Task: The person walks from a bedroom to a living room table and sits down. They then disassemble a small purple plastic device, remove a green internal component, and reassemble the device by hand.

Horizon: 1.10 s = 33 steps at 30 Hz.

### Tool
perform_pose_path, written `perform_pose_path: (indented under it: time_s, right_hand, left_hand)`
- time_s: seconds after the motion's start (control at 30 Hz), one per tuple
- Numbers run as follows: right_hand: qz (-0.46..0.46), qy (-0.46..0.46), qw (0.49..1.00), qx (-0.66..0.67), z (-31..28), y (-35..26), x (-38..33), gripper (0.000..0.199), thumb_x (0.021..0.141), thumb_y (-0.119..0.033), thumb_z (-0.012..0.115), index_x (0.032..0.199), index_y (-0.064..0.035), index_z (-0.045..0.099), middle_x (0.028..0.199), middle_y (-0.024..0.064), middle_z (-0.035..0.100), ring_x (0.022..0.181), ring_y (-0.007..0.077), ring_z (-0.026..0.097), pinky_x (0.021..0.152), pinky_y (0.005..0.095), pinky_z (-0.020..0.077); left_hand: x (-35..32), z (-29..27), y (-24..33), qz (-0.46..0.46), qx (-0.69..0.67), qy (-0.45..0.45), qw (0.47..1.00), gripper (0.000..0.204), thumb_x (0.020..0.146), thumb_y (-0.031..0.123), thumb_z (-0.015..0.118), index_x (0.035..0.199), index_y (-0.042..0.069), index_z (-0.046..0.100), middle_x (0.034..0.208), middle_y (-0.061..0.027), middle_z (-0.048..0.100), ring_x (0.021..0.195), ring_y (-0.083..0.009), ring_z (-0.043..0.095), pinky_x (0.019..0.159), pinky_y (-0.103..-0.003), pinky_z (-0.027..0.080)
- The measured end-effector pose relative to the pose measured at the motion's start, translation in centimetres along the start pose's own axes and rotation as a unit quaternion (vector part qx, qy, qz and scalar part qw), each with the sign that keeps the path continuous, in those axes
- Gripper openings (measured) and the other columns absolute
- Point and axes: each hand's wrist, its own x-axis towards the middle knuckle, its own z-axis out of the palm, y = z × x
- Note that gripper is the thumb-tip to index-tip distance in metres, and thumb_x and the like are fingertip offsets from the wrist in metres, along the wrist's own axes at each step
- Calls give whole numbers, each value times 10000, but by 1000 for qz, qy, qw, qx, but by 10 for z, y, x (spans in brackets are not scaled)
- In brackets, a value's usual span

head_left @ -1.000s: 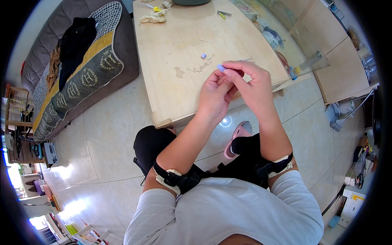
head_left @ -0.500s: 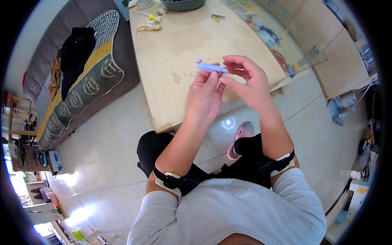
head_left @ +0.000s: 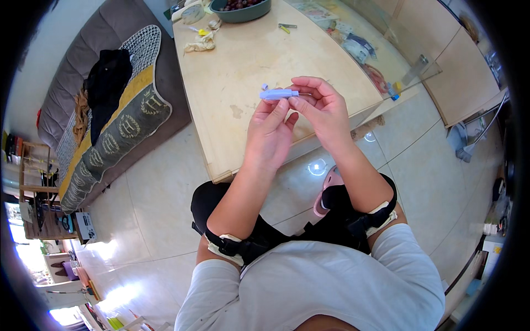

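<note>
A slim lavender plastic object [head_left: 274,94], its kind unclear, lies across my fingertips above the table [head_left: 232,63]. My left hand [head_left: 269,132] grips it from below, thumb along its near side and fingers behind it. My right hand [head_left: 327,113] has thumb and fingers closed around its right end, which looks like a narrower section. A small lavender piece [head_left: 264,86] shows just beyond the object's left end; whether it is joined to it or lies on the table, I cannot tell.
A dark green basin [head_left: 241,15] of dark round fruit stands at the far edge. Crumpled cream gloves or cloth [head_left: 200,46] lie at the far left, a small metal tool [head_left: 287,26] farther right. A glass panel [head_left: 406,44] borders the right; a sofa [head_left: 66,66] stands left.
My right fingers have closed in on the object's right end. Both hands and the object have shifted slightly left. The view has tilted, so more of the basin shows.
</note>
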Motion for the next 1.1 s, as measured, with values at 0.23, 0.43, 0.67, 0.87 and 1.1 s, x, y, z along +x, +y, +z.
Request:
perform_pose_path:
  time_s: [0.23, 0.43, 0.67, 0.87, 1.1]
  right_hand:
    - [-11, 8, 1000, 5, -2, -6, 0, 329, 774, 62, 611, 1089, 44, 516, 1005, 113, 570, 917, 131, 581, 799, 223, 489]
    - [-12, 5, 1000, -10, -2, -7, -1, 335, 773, 52, 620, 1092, 43, 519, 1006, 113, 572, 931, 139, 581, 803, 229, 492]
    - [-12, 1, 1000, -21, -2, -8, -1, 337, 773, 47, 622, 1094, 48, 520, 1002, 114, 579, 929, 142, 585, 808, 232, 491]
    - [-24, 6, 998, -57, -2, -8, -1, 325, 778, 53, 613, 1091, 51, 528, 982, 121, 590, 911, 155, 591, 806, 254, 504]
    - [-31, 6, 997, -74, -2, -7, -1, 323, 779, 60, 608, 1092, 55, 528, 989, 124, 590, 923, 161, 590, 815, 258, 503]
  left_hand:
    - [-5, -2, 36, 152, 273, 61, 948, 338, 833, 19, 575, 1161, -9, 499, 1134, -118, 561, 1014, -165, 546, 819, -286, 466]
    - [-8, 4, 43, 181, 356, 60, 915, 218, 812, -17, 597, 1028, -41, 577, 1014, -130, 617, 927, -156, 590, 821, -249, 470]
    - [-7, 4, 39, 185, 350, 66, 916, 188, 808, -43, 591, 995, -48, 577, 997, -134, 622, 919, -154, 597, 821, -239, 471]
    - [-6, 5, 38, 193, 348, 73, 915, 180, 806, -50, 591, 984, -48, 567, 998, -142, 620, 919, -159, 600, 815, -240, 477]
    - [-7, 3, 38, 208, 356, 62, 909, 179, 802, -52, 595, 979, -48, 570, 990, -150, 623, 919, -167, 601, 812, -244, 479]
